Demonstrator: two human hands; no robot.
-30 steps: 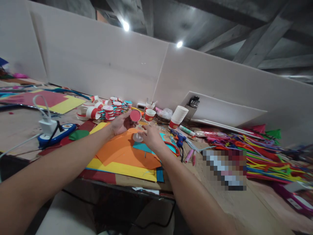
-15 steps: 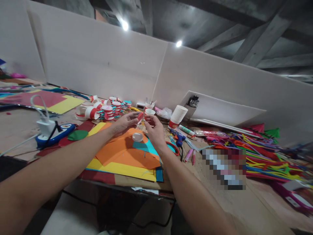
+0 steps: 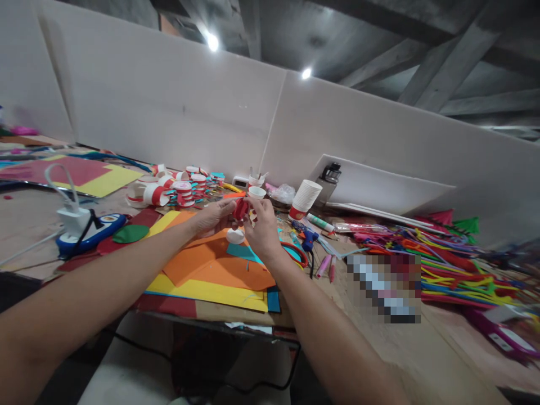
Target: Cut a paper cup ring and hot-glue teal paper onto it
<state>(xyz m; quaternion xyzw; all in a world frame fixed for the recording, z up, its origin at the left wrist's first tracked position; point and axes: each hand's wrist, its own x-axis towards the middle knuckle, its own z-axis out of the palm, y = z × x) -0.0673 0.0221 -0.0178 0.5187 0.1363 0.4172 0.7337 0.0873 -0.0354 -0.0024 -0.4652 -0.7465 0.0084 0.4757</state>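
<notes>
My left hand (image 3: 214,218) grips a small red piece (image 3: 241,209), which looks like part of a cut paper cup, though its exact shape is partly hidden. On the piece's other side, my right hand (image 3: 263,224) has its fingers closed at the edge. Both hands hover over orange paper sheets (image 3: 211,267). A small white round cup part (image 3: 235,235) lies on that paper below them. Just behind the fingers stands a white paper cup (image 3: 256,192). Scissors with red handles (image 3: 300,253) are partly covered by my right wrist.
A stack of paper cups (image 3: 307,197), a bottle (image 3: 329,183) and a blue glue gun (image 3: 309,239) stand or lie right of my hands. Cut red-and-white cup pieces (image 3: 183,192) are at the back left. A power strip (image 3: 90,233) lies left; pipe cleaners (image 3: 459,275) fill the right side.
The red piece has turned so more of its red side shows. My right hand has come in closer and its fingers now meet the piece. The view has shifted slightly.
</notes>
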